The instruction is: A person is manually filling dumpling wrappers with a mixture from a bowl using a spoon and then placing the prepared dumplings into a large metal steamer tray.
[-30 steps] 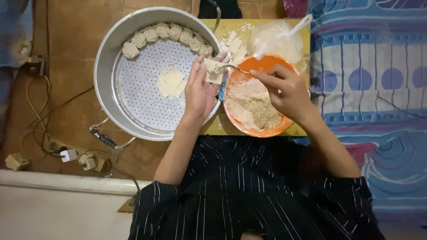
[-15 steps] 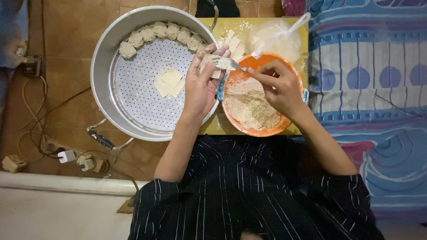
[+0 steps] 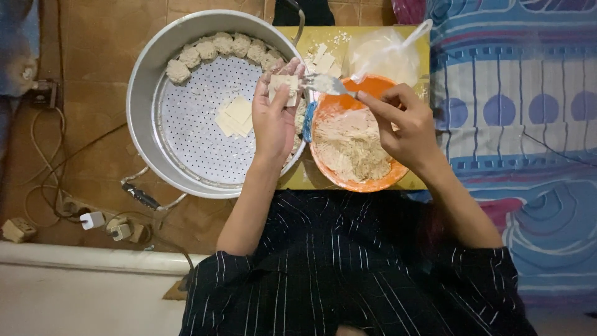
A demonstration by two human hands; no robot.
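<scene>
Left hand (image 3: 275, 118) cradles a square wrapper (image 3: 283, 87) over the steamer pan (image 3: 144, 81); right hand (image 3: 404, 124) fingers pinch a loaded fork (image 3: 328, 83) above the orange bowl (image 3: 367, 183). Risk: filling could drop off the tines if the fork tilts.

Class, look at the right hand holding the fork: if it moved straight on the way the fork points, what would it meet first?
Most likely the dough wrapper in the left hand; the right hand aims the fork at it, though height is unclear.
</scene>
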